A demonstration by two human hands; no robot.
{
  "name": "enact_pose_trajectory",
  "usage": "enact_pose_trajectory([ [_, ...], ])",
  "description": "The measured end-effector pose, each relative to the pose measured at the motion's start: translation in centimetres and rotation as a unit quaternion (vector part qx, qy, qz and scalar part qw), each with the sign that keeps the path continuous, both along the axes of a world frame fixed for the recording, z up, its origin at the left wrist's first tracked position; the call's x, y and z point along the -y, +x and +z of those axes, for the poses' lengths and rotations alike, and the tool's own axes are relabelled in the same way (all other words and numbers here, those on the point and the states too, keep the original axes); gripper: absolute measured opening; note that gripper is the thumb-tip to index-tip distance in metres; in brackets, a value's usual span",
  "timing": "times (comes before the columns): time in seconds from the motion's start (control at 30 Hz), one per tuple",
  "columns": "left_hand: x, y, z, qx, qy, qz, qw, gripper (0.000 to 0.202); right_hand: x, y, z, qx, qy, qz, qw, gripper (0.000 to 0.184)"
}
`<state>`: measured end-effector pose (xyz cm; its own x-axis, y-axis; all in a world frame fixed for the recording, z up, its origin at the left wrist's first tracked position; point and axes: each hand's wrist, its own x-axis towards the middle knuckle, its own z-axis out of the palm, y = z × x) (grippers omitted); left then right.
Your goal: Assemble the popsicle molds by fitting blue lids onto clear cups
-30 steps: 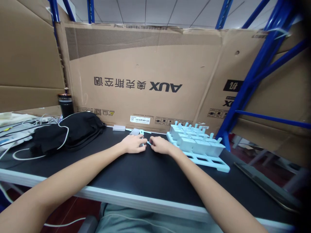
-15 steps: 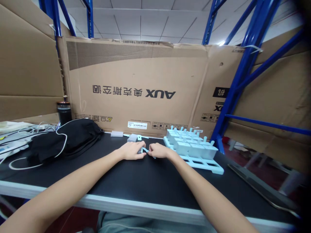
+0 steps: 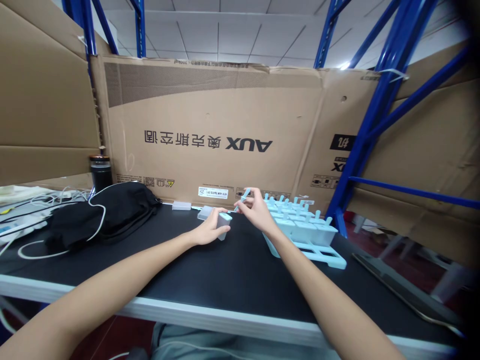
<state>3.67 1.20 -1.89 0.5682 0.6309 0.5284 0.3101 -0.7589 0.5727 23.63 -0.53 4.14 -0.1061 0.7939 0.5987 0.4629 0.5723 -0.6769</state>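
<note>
The slip I'd guard against first is at my right hand (image 3: 257,210): it pinches the thin stick (image 3: 246,194) between thumb and fingertips, the other fingers loosely bent, so a small twist could let it roll out or drop onto the desk (image 3: 210,280). My left hand (image 3: 210,230) is half curled, thumb near and fingers far, around the sides of the cup (image 3: 225,227); too hard a squeeze might bend or shoot it out, too light a one might let it tip. My right forearm also passes close by the rack (image 3: 330,260), and a careless swing could knock it

Taking 12 as straight away from me, the cup sits at 3 o'clock from my left hand, against the fingers, blue top up; I can't tell whether its base touches the desk. The stick slants up at about 1 o'clock from the cup, apart from it. The rack lies at 4 o'clock from my right hand, and a clear piece (image 3: 203,214) lies just beyond my left, near 11 o'clock
</note>
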Motion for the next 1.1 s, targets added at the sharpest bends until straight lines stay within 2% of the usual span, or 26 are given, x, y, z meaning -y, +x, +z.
enact_pose_trajectory([
  [0.17, -1.0, -0.1, -0.3, 0.037, -0.057, -0.014, 0.998, 0.058, 0.8, -1.3, -0.2, -0.044, 0.030, 0.056, 0.997, 0.064],
  [0.33, -0.9, -0.3, -0.2, 0.022, -0.071, -0.006, 0.997, 0.065, 1.3, -2.0, -0.5, -0.002, 0.028, 0.079, 0.997, 0.061],
  [0.47, -0.4, -0.3, -0.2, 0.018, -0.067, -0.013, 0.998, 0.065, 1.4, -2.2, -0.6, 0.024, 0.054, 0.078, 0.995, 0.058],
  [0.6, -0.1, -0.1, -0.2, 0.014, -0.086, -0.021, 0.996, 0.066, 1.2, -2.2, -0.9, 0.109, 0.087, 0.062, 0.988, 0.049],
  [0.73, -0.1, 0.0, -0.1, -0.014, -0.094, -0.020, 0.995, 0.060, 1.0, -1.9, -1.5, 0.260, 0.074, 0.082, 0.959, 0.034],
  [0.83, 0.0, 0.0, 0.0, -0.056, -0.072, -0.028, 0.995, 0.050, 1.1, -1.7, -1.8, 0.328, 0.027, 0.106, 0.938, 0.038],
  [0.9, 0.0, -0.1, 0.1, -0.061, -0.059, -0.028, 0.996, 0.047, 1.4, -1.8, -1.8, 0.340, 0.010, 0.099, 0.935, 0.043],
  [1.1, -0.2, -0.4, 0.0, -0.041, -0.021, 0.001, 0.999, 0.069, 1.9, -2.4, -1.5, 0.352, 0.045, 0.083, 0.931, 0.057],
])
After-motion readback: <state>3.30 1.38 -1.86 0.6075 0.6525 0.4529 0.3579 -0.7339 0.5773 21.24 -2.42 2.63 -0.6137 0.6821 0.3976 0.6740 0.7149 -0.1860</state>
